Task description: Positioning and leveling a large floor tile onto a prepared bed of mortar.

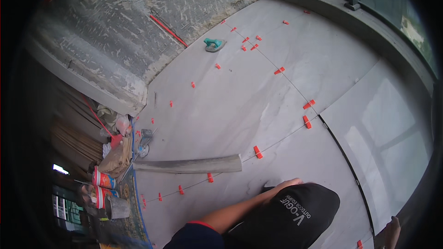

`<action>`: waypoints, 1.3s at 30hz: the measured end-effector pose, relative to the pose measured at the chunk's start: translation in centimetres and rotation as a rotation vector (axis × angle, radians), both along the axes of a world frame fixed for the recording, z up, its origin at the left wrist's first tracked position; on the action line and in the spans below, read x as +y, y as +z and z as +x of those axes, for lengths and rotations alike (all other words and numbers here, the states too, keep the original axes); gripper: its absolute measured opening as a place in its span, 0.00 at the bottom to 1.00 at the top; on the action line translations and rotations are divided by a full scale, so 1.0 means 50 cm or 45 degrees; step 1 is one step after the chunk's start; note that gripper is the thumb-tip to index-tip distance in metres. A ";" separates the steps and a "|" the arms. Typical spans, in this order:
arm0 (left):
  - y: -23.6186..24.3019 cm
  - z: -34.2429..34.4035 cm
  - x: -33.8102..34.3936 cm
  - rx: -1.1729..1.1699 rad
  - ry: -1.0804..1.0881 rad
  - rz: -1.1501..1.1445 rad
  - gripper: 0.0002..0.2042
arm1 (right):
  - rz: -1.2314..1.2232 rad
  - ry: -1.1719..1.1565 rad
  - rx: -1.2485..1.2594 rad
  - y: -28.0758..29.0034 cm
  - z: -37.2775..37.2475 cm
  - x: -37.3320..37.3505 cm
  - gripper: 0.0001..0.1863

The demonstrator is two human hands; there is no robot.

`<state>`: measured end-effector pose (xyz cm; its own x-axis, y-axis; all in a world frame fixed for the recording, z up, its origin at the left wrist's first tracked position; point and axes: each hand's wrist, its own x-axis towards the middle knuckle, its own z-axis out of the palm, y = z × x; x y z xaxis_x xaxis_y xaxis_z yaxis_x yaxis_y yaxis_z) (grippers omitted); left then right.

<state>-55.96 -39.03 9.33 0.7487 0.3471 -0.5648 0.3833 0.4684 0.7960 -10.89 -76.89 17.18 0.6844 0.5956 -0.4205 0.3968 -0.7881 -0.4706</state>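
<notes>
My left arm reaches over the large grey floor tiles (207, 115). The back of my left hand (291, 183) shows just beyond my black-clad knee (295, 212), which hides its fingers. A small dark piece (267, 188) peeks out beside that forearm; its kind is unclear. At the lower right, my right hand (392, 231) is dim and partly cut off, close to the near edge of a glossy tile (383, 157). Its fingers are not distinct. A dark gap (347, 162) runs between this tile and the one on its left. Orange-red wedges (307, 121) line the joints.
A long grey bar (189, 164) lies across the tiles on the left. Further off stands a teal-handled tool (214, 44). Buckets (117, 207) and bags (117, 157) crowd the left side. A rough grey wall (138, 27) and a glazed railing's ledge (318, 0) border the floor.
</notes>
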 end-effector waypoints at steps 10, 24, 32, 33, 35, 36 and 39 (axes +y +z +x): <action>0.001 0.210 0.136 0.039 -0.582 0.806 0.16 | -0.297 -0.392 0.030 0.033 -0.166 -0.024 0.26; -0.037 0.696 0.067 -0.521 -1.655 0.983 0.12 | -0.727 -1.934 0.116 -0.057 -0.961 -0.202 0.15; -0.043 0.643 -0.070 -0.663 -1.877 0.559 0.14 | -0.655 -2.285 0.063 -0.013 -1.194 -0.187 0.14; -0.024 0.652 -0.068 -0.668 -1.883 0.588 0.14 | -0.665 -2.331 0.128 -0.014 -1.211 -0.205 0.16; 0.015 0.673 -0.055 -0.556 -1.860 0.624 0.14 | -0.701 -2.408 0.097 -0.031 -1.245 -0.247 0.17; 0.033 0.687 -0.046 -0.431 -1.833 0.656 0.14 | -0.748 -2.494 0.135 -0.044 -1.264 -0.272 0.17; 0.071 0.723 -0.006 -0.392 -1.794 0.823 0.14 | -0.938 -2.611 0.202 -0.091 -1.331 -0.362 0.14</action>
<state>-19.82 -39.34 12.88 0.7185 -0.5860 -0.3745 -0.0073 -0.5449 0.8385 -77.44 -94.98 12.65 -0.0728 -0.9604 -0.2691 -0.9944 0.0490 0.0940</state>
